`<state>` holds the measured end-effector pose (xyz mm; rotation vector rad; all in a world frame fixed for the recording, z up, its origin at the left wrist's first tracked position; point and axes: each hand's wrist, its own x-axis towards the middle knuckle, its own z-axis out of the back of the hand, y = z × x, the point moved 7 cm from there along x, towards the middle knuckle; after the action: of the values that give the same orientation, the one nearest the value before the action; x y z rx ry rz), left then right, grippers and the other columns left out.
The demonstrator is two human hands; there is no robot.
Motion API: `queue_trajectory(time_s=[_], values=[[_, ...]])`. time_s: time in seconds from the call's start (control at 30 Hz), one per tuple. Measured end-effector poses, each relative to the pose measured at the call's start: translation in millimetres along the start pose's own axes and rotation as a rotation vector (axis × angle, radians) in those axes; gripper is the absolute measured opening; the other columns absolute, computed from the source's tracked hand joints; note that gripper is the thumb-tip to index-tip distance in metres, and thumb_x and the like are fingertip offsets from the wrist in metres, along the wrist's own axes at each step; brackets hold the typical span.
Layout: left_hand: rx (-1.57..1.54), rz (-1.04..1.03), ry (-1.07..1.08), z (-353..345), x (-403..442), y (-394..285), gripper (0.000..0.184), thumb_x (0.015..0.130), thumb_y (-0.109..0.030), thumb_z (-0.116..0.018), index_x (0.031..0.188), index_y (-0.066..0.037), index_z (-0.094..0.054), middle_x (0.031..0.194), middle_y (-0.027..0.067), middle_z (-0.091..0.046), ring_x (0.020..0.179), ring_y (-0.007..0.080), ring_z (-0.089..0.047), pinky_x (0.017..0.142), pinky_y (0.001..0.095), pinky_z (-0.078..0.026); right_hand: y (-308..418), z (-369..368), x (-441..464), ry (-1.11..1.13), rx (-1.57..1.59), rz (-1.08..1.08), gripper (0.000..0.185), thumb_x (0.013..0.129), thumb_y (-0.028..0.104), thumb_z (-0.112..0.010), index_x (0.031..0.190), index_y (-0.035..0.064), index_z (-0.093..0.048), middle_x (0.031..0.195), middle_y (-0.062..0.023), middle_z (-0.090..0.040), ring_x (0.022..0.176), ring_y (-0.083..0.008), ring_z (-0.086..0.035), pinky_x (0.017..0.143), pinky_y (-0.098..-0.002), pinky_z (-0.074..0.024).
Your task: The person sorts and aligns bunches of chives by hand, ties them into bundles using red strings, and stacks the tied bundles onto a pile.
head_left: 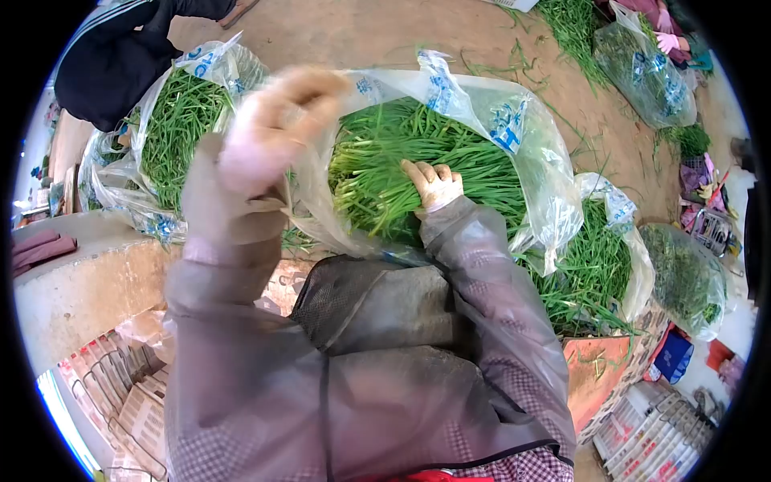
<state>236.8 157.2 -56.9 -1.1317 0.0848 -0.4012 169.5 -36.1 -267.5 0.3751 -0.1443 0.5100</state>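
A large clear plastic bag [554, 189] with blue print lies open before me, filled with long green garlic chives [482, 165], their pale stem ends to the left. My right hand [438, 186] rests on the chives inside the bag, its fingers bent down around some of them. Raised above the bag's left rim, my left hand [277, 132] is smeared by motion. Its fingers look curled, but I cannot make out whether anything is in them. Translucent sleeves cover both my arms.
More bags of greens stand left [185, 132] and right [590, 265]. A person in dark clothes [112, 64] is at upper left; another person's gloved hand [666, 42] works at a bag at upper right. Crates [658, 434] stand lower right. Loose greens [566, 40] lie on the floor.
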Motion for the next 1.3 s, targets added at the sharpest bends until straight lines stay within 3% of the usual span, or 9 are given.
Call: queue_trajectory(time_s=[0.13,0.37,0.43,0.63,0.77,0.83,0.87,1.17,1.3], values=[[0.673,0.259,0.486,-76.5,16.1,77.9,0.072,0.084,-0.056,-0.054,0.127,0.001,-0.048,0.119,0.0223,-0.058,0.109,0.0317,-0.057,0.094,0.0370,-0.044,1.5,-2.4,4.2,0.065,-0.024,-0.017,0.098,0.048,0.017,-0.077,0.137,0.0245,-0.037,0.120,0.0019,-0.048,0.104,-0.0238,-0.048,0.083,-0.0395,-0.0388],[0.598,0.690,0.749,-119.3,-6.8,173.9,0.130,0.053,-0.079,-0.065,0.145,-0.001,-0.016,0.138,0.0276,-0.037,0.133,0.0350,-0.031,0.107,0.0372,-0.029,-5.4,-24.7,11.4,0.084,-0.099,-0.029,0.088,0.054,0.020,-0.074,0.135,0.0183,-0.038,0.120,-0.0010,-0.049,0.101,-0.0240,-0.050,0.081,-0.0391,-0.0394],[0.808,0.631,0.751,-125.3,-15.4,167.9,0.131,0.051,-0.075,-0.069,0.145,-0.001,-0.015,0.138,0.0278,-0.037,0.131,0.0359,-0.035,0.106,0.0373,-0.032,-6.4,-29.8,13.1,-0.071,-0.202,0.000,0.084,0.057,0.020,-0.072,0.134,0.0151,-0.039,0.119,-0.0036,-0.050,0.100,-0.0247,-0.050,0.079,-0.0401,-0.0398],[0.943,0.504,0.681,-124.9,-25.3,195.5,0.123,0.056,-0.078,-0.062,0.144,-0.003,-0.021,0.126,0.0215,-0.053,0.111,0.0327,-0.056,0.092,0.0361,-0.044,16.2,23.2,38.0,0.461,-0.117,-0.085,0.086,0.069,0.019,-0.073,0.141,0.0126,-0.028,0.138,-0.0122,-0.037,0.117,-0.0354,-0.045,0.094,-0.0437,-0.0397],[0.905,0.539,0.737,-106.2,-27.8,138.8,0.120,0.056,-0.078,-0.063,0.142,-0.002,-0.027,0.126,0.0206,-0.053,0.111,0.0325,-0.056,0.093,0.0374,-0.044,3.8,65.9,22.3,0.381,0.155,-0.051,0.072,0.073,0.023,-0.070,0.137,0.0117,-0.038,0.144,-0.0193,-0.031,0.127,-0.0371,-0.038,0.104,-0.0429,-0.0344],[0.877,0.646,0.758,-92.9,-37.2,99.2,0.116,0.057,-0.076,-0.064,0.140,-0.001,-0.032,0.126,0.0211,-0.053,0.113,0.0327,-0.054,0.095,0.0374,-0.042,-28.5,87.7,9.7,0.010,0.340,-0.344,0.057,0.078,0.026,-0.066,0.130,0.0098,-0.048,0.132,-0.0203,-0.047,0.119,-0.0343,-0.047,0.099,-0.0407,-0.0399],[0.889,0.674,0.755,-92.3,-38.7,89.5,0.115,0.059,-0.075,-0.064,0.139,0.000,-0.032,0.129,0.0209,-0.051,0.116,0.0320,-0.052,0.097,0.0372,-0.041,-39.9,82.7,-4.8,0.063,0.644,-0.708,0.038,0.083,0.031,-0.063,0.112,0.0061,-0.059,0.099,-0.0142,-0.064,0.090,-0.0277,-0.061,0.077,-0.0389,-0.0503],[0.880,0.557,0.518,-125.0,-82.7,90.3,0.098,0.057,-0.055,-0.073,0.130,0.003,-0.042,0.127,0.0213,-0.049,0.113,0.0314,-0.053,0.094,0.0375,-0.045,56.8,-13.2,-65.7,0.126,1.959,-1.157,0.038,0.083,0.032,-0.064,0.110,0.0058,-0.059,0.095,-0.0134,-0.064,0.086,-0.0271,-0.062,0.074,-0.0398,-0.0511],[0.833,0.503,0.531,-152.5,-124.3,98.3,0.112,0.059,-0.047,-0.074,0.144,0.000,-0.017,0.132,0.0240,-0.041,0.119,0.0360,-0.048,0.098,0.0403,-0.042,71.8,-8.4,-69.7,0.065,2.094,-1.168,0.038,0.083,0.033,-0.064,0.109,0.0057,-0.059,0.094,-0.0130,-0.065,0.083,-0.0268,-0.062,0.072,-0.0402,-0.0515]])
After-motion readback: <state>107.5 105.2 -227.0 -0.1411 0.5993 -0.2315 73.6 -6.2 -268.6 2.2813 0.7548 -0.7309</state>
